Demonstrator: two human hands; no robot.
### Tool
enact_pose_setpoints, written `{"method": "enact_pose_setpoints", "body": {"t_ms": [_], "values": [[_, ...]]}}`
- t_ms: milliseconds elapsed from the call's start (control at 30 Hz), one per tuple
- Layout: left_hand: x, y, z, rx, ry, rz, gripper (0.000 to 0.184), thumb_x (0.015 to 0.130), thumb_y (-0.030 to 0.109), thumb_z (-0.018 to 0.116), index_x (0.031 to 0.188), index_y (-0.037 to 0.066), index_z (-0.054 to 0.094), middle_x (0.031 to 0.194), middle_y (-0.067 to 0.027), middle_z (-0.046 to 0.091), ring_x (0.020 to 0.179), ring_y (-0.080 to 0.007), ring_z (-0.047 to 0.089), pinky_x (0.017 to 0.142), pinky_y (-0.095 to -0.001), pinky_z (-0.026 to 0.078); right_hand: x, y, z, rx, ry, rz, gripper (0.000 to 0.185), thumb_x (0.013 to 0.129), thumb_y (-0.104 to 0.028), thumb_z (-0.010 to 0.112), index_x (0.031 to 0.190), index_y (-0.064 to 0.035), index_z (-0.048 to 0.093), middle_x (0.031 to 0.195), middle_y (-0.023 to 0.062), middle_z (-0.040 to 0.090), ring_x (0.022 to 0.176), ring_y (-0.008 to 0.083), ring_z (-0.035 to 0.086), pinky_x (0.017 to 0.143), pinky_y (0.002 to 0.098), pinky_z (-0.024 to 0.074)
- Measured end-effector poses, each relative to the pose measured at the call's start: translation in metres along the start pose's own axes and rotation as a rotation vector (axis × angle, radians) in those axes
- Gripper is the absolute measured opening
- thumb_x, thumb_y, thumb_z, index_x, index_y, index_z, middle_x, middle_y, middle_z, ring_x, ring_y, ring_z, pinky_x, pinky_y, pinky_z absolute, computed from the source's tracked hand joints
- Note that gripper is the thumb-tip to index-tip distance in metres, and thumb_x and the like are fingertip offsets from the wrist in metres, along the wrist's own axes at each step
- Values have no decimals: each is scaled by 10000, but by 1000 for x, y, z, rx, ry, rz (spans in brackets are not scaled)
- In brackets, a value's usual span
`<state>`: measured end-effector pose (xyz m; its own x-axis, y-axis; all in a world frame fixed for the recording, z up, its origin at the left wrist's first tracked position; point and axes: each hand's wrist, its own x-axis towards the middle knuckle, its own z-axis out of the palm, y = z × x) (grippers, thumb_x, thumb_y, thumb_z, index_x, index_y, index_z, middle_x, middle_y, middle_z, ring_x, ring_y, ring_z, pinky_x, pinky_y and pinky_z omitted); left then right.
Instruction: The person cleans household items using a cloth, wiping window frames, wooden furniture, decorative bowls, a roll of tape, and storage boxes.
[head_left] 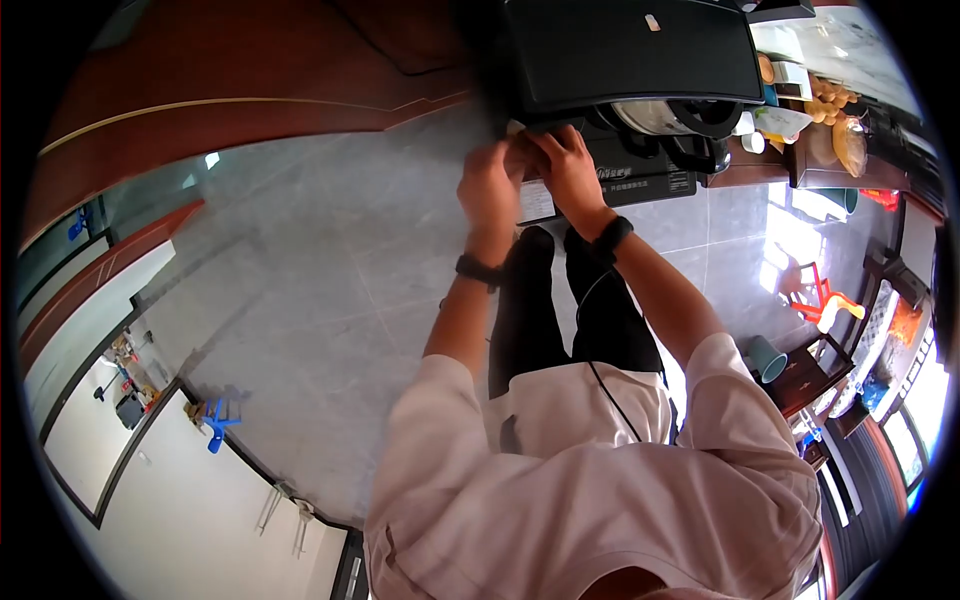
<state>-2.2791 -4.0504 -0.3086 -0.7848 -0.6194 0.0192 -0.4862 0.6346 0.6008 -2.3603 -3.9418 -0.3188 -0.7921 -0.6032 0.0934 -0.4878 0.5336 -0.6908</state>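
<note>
nearest to us, we saw the wearer's pale shirt (600,500), then, farther along the arms, the left wristband (479,271) and the right wristband (612,240). the left hand (488,195), blurred, and the right hand (572,178) came together with fingers bent inward; whether either set was closed on anything, we could not tell. at the far edge of the fingertips showed a small pale scrap (515,127), mostly hidden. we judged it light and perhaps easily bent; as its material was unclear, we favoured a gentle pinch on its exposed edge. just beyond the hands, to their right, lay a black printed carton (650,185). its flat faces suggested stiff board, possibly slick; we judged its opposite sides the surest hold, both palms flat, since pressure mid-panel might have dented it. a vessel with a pale lid (648,117) appeared above the carton, partly covered by a black panel (635,50). farthest off, we noted a green bucket (767,358) and a red chair (823,292) on the grey floor (330,270).
</note>
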Motion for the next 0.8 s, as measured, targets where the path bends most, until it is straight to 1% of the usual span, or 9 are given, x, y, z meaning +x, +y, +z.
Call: {"method": "enact_pose_setpoints", "body": {"t_ms": [133, 167, 267, 300, 400, 500, 567, 667, 800], "values": [[35, 2, 3, 40, -10, 18, 378, 761, 122, 768, 1127, 122, 674, 1040, -111, 691, 994, -333, 647, 782, -428, 555, 27, 0, 2, 20, 74, -36, 436, 794, -28, 679, 1222, -109, 641, 1186, 167, 588, 1089, 389, 579, 907, 443, 518], [43, 6, 2, 13, 53, 72, 348, 768, 127, 772, 1105, 102, 693, 977, -136, 711, 933, -355, 668, 749, -436, 557, 33, -1, 1, -35, 81, -53, 352, 855, -114, 631, 1206, -106, 621, 1144, 151, 583, 1086, 358, 569, 892, 427, 523], [71, 6, 9, 40, 6, 110, 305, 774, 132, 778, 1070, 88, 718, 907, -164, 723, 853, -373, 690, 708, -442, 561, 47, 12, 10, -182, 166, -54, 282, 866, -129, 619, 1146, -104, 628, 1154, 145, 578, 1090, 365, 569, 875, 434, 536], [79, -1, 13, -42, -135, 51, 240, 884, 207, 663, 1110, 140, 706, 922, -140, 727, 836, -339, 694, 704, -433, 558, 48, 14, 10, -180, 162, -32, 270, 866, -129, 616, 1135, -103, 627, 1154, 144, 577, 1090, 368, 569, 872, 435, 539], [88, -3, 12, -71, -112, 175, 249, 861, 203, 687, 1103, 153, 713, 881, -141, 730, 791, -333, 707, 672, -424, 563, 46, 10, 4, -188, 145, 33, 242, 863, -131, 614, 1104, -103, 625, 1146, 139, 575, 1086, 370, 573, 860, 437, 546], [75, -6, 16, -87, -86, 257, 323, 754, 153, 790, 1061, 85, 718, 932, -172, 724, 873, -380, 695, 739, -420, 569, 31, 1, -6, -202, 121, 89, 286, 841, -108, 636, 1127, -117, 626, 1128, 137, 590, 1066, 370, 588, 849, 439, 547], [51, 0, 8, -107, -131, 187, 364, 757, 151, 784, 1111, 112, 707, 982, -153, 720, 916, -364, 689, 777, -408, 564, 13, 3, -6, -195, 83, 147, 401, 812, -65, 666, 1203, -142, 631, 1125, 145, 612, 1045, 379, 605, 844, 444, 541], [13, 0, -4, -80, -137, 115, 366, 762, 145, 786, 1118, 118, 704, 1012, -132, 712, 935, -346, 684, 793, -395, 559, -14, -11, -17, -126, 2, 144, 404, 797, -58, 681, 1191, -140, 645, 1089, 131, 610, 1017, 372, 606, 838, 436, 540], [-27, -16, -15, -162, -21, 39, 360, 756, 136, 799, 1101, 107, 700, 995, -111, 702, 919, -329, 679, 787, -387, 553, -25, -12, -5, -1, -52, -10, 401, 780, -61, 701, 1173, -136, 670, 1051, 129, 609, 997, 361, 608, 826, 425, 540]]}}
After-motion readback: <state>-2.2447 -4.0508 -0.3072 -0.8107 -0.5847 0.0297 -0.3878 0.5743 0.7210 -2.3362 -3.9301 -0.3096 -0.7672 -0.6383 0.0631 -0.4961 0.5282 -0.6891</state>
